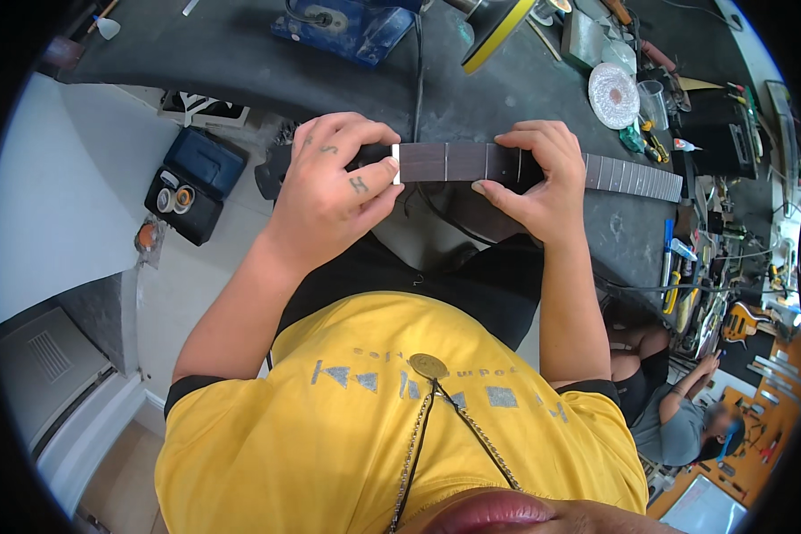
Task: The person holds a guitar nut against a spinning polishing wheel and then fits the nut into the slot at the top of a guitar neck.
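Both hands are on a dark guitar neck (pixel 463 163), which lies crosswise between them. Left hand (pixel 329 182) is closed round the headstock end, fingertips at the white nut (pixel 396 169). Right hand (pixel 550 178) straddles the fretboard farther along, thumb on near edge, fingers on far edge. Headstock pokes out left of the left hand; fretted tail runs out right of the right hand, over the worktop (pixel 231 67). Can't tell if it touches.

Worktop: dark, scuffed, dusty. Beyond the hands: blue machine (pixel 343 31), black cable (pixel 417 84), yellow-rimmed disc (pixel 498 36). Beyond and right of the right hand: silvery round dish (pixel 613 95), clear cup (pixel 652 105), pliers (pixel 656 145), crowded small tools.

Room: left of the left hand, an open black case (pixel 200 178) with tape rolls (pixel 183 198) on the pale floor (pixel 169 311); grey vented box (pixel 53 365) nearer the body. Well right of the right hand: a guitar body (pixel 740 322), an orange tool board (pixel 765 418), a seated co-worker in a grey top (pixel 672 436).

Writing: yellow shirt (pixel 329 445) below the hands has worn grey lettering and block symbols. Inked characters on left-hand fingers. Pendant (pixel 429 366) detail too small to read.
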`<action>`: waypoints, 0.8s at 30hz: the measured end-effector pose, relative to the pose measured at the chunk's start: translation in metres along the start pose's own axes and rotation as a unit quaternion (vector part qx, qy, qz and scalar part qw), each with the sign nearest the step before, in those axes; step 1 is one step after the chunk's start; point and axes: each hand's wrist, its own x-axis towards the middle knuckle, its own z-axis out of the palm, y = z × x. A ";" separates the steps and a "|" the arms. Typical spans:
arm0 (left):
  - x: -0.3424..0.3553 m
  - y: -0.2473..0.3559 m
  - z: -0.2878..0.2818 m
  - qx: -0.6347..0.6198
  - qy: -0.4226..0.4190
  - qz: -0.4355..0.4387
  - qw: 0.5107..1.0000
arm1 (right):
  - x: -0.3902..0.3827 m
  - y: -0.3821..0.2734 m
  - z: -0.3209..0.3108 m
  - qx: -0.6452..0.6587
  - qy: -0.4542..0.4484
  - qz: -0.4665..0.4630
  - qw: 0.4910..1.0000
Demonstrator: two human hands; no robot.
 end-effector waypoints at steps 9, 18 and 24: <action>0.009 0.029 -0.005 -0.028 0.089 0.003 0.996 | -0.013 -0.048 0.005 0.218 0.059 0.076 0.971; 0.018 0.037 0.002 -0.024 0.101 0.033 0.994 | 0.000 -0.093 0.023 0.341 0.053 0.201 0.917; 0.036 -0.025 -0.051 -0.048 -0.012 -0.213 0.976 | 0.038 -0.025 0.022 0.262 0.178 0.205 0.926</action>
